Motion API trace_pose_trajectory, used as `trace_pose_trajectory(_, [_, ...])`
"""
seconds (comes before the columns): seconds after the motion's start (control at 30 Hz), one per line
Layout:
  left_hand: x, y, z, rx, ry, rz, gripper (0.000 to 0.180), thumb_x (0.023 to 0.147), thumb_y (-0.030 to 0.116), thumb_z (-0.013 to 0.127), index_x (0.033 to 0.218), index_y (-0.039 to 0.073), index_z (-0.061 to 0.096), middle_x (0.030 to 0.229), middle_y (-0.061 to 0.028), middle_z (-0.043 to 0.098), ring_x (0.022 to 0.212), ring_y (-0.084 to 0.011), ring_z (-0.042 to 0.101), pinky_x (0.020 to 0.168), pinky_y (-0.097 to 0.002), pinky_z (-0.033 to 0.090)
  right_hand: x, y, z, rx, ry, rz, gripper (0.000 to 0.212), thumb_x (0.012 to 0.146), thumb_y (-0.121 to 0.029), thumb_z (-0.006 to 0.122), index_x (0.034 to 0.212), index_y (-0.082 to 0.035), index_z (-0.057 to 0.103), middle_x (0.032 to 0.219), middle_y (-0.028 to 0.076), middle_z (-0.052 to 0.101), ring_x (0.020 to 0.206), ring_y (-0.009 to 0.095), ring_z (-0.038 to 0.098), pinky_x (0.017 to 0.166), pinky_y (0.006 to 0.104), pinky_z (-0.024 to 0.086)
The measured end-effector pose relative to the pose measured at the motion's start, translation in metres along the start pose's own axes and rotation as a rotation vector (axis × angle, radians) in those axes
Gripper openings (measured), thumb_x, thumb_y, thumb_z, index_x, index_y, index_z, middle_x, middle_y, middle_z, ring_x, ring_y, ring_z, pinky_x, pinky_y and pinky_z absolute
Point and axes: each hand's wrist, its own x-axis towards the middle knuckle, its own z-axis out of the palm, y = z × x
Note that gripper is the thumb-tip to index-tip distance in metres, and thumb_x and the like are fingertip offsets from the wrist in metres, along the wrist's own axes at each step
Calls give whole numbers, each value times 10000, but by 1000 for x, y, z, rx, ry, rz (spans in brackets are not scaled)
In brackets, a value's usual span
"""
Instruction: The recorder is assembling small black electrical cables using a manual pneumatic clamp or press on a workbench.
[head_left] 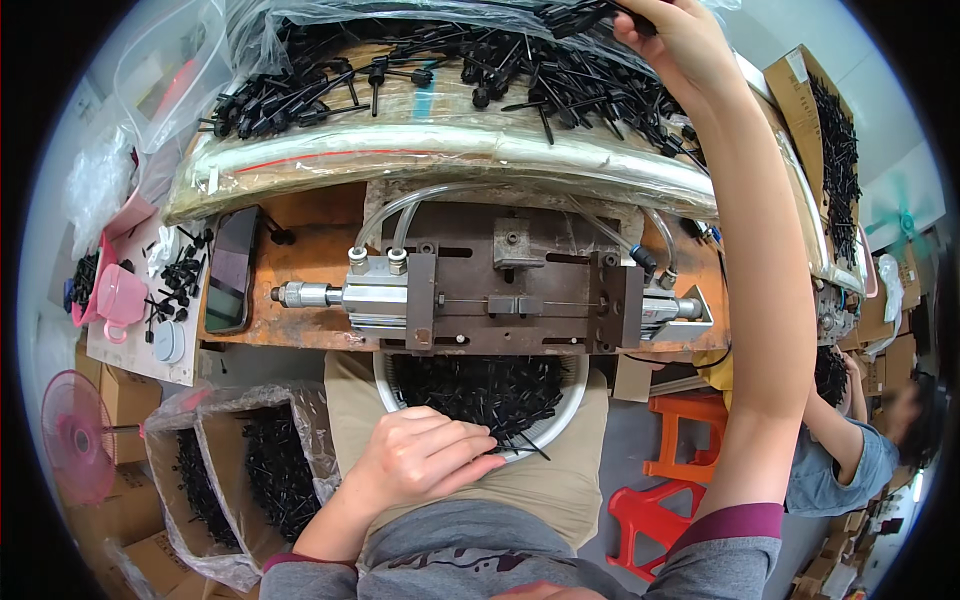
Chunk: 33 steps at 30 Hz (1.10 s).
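Observation:
My right hand [680,45] reaches to the far edge of the view, its fingers closed round black stemmed plastic parts [580,16] above the pile [560,85] of similar parts on the raised, plastic-covered surface. My left hand [425,455] rests at the near rim of a white basket [575,410] on my lap. Its fingers are bent together and the thumb lies close below them; thin black pieces show at the fingertips, but what they grip is unclear. Black stemmed parts [470,385] fill the basket. Between the hands stands a metal fixture [515,270] with a cylinder at each side.
A phone [232,270] lies on the bench's left, near a pink cup [122,300] and loose black parts. Lined boxes [235,470] of black parts stand lower left. Red stools [650,520] are lower right, beside another person [850,450]. Air hoses [400,210] arch behind the fixture.

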Motion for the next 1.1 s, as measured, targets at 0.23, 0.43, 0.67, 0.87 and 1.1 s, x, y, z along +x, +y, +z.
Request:
trace_pose_trajectory(0.23, [32, 11, 1, -176, 269, -114, 171, 751, 12, 777, 916, 13, 730, 914, -117, 746, 735, -184, 704, 641, -269, 554, -57, 17, -16, 128, -19, 19, 320, 889, -67, 695, 1196, -11, 623, 1032, 113, 711, 751, 110, 654, 700, 244, 534])
trace_pose_trajectory(0.43, [44, 7, -9, -510, 486, -297, 545, 804, 58, 796, 1285, -51, 565, 1377, -209, 483, 1146, -254, 603, 851, -329, 585, -180, 21, 31, 468, -53, 202, 272, 946, -101, 671, 1186, -24, 569, 934, 108, 697, 586, 49, 533, 535, 181, 421])
trace_pose_trajectory(0.67, [56, 9, -27, -793, 289, -596, 527, 900, 143, 711, 1353, -57, 530, 1241, -213, 618, 1124, -249, 630, 933, -355, 530, -242, 50, 23, 761, -129, 453, 270, 953, -91, 658, 1184, -22, 537, 920, 133, 688, 560, 52, 497, 526, 182, 405])
trace_pose_trajectory(0.87, [52, 9, -33, -640, 165, -528, 257, 777, -72, 721, 1034, -78, 712, 1067, -212, 702, 952, -260, 702, 808, -353, 567, -258, 59, 20, 832, -133, 477, 272, 961, -103, 645, 1197, -28, 532, 925, 140, 692, 548, 38, 473, 510, 165, 384])
trace_pose_trajectory(1.1, [42, 10, -31, -497, 186, -332, 373, 625, -7, 869, 981, -10, 759, 933, -149, 751, 799, -210, 710, 686, -282, 561, -260, 57, 18, 808, -42, 443, 265, 968, -89, 628, 1203, -12, 533, 935, 148, 693, 546, 37, 478, 507, 165, 378])
